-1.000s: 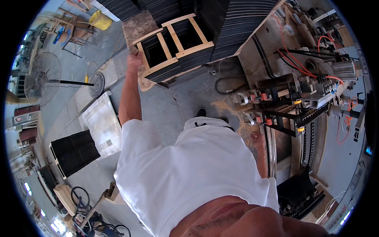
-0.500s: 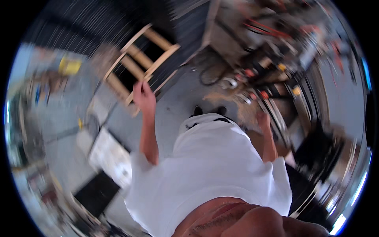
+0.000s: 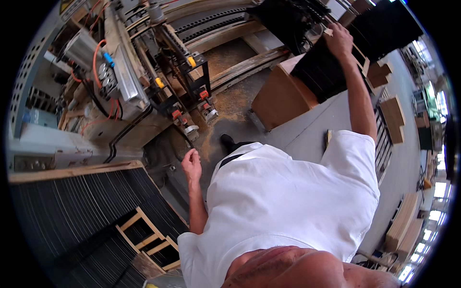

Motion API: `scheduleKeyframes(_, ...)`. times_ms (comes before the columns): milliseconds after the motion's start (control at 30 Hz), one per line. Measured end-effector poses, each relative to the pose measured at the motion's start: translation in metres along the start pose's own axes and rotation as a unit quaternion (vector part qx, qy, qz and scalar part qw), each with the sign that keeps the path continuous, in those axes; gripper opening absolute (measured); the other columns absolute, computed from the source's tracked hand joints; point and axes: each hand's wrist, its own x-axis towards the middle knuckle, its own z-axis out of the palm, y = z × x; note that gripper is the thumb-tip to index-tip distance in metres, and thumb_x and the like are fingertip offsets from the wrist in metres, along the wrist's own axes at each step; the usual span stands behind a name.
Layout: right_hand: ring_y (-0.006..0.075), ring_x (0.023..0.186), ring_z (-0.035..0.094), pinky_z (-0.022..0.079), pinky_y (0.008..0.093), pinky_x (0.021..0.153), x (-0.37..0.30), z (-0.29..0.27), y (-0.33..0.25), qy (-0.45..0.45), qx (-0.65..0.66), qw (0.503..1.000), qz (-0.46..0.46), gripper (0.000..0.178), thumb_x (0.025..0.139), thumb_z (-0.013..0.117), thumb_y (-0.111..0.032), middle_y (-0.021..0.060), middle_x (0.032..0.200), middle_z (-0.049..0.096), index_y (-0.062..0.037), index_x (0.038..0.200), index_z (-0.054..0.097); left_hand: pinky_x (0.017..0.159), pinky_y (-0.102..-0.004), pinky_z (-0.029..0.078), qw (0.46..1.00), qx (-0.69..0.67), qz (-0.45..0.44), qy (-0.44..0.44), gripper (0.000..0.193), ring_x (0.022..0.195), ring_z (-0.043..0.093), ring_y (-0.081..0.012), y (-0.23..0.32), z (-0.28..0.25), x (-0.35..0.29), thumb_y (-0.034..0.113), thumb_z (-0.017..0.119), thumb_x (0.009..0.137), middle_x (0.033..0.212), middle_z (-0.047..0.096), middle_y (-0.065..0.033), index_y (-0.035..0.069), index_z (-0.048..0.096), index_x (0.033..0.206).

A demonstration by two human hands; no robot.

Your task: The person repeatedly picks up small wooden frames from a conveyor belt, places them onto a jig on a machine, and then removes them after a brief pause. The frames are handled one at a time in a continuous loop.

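At the far right my right hand (image 3: 339, 41) is stretched out with its fingers curled over a pale wooden frame (image 3: 366, 66). A light wooden end shows at the fingertips, and the hand and arm hide part of the frame. The frame lies against a stack of black slatted panels (image 3: 314, 67). My left hand (image 3: 191, 165) hangs in front of me, fingers loosely closed with nothing seen in them. It is nearest to the machine's clamp heads. A second wooden frame (image 3: 144, 240) rests on the black panels (image 3: 91, 206) at lower left.
A machine with an aluminium cylinder (image 3: 132, 86), rails and hoses stands ahead and left. Sawdust (image 3: 230, 103) covers the floor beneath it. A brown board-sided box (image 3: 281, 98) stands ahead right. Stacked boards (image 3: 402, 223) and a slatted pallet (image 3: 382, 139) are farther right.
My view has turned right, so the machine and the lower-left frame now sit leftward. My left hand has come away from that frame. My right hand has risen and reached out to another frame.
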Motion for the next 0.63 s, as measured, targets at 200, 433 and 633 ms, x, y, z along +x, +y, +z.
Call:
scheduleKeyframes(200,0.0238,0.095,0.064,0.047,0.0336,0.082,-0.050,0.016,0.113,-0.213,0.153,0.949,0.176,0.030,0.079,0.062,-0.026,0.0058,0.098,0.068,-0.0136,0.105,0.064,0.058,-0.0221,0.049,0.998,-0.034,-0.037,-0.041,0.026,0.069,0.059,-0.0085,-0.044,0.001,0.027,0.019,0.061,0.089,0.085,0.063,-0.0042,0.001,0.062,0.108)
scheduleKeyframes(433,0.0190,0.096,0.064,0.048,0.0316,0.083,-0.019,0.038,0.084,-0.126,0.233,0.950,0.164,0.027,0.084,0.063,-0.023,0.0062,0.101,0.068,-0.0150,0.110,0.065,0.059,-0.0255,0.048,0.997,0.004,-0.064,-0.039,0.021,0.066,0.058,-0.0091,-0.033,0.012,0.031,0.016,0.062,0.086,0.073,0.063,-0.0035,0.000,0.065,0.098)
scheduleKeyframes(633,0.0137,0.092,0.062,0.046,0.0265,0.083,0.061,0.053,-0.050,-0.011,0.417,0.903,0.103,0.030,0.085,0.066,-0.021,0.0082,0.098,0.067,-0.0070,0.112,0.064,0.069,-0.0280,0.049,0.999,0.040,0.009,0.002,0.023,0.072,0.062,-0.0149,-0.012,0.011,0.077,0.020,0.062,0.085,0.082,0.067,-0.0078,0.002,0.066,0.100)
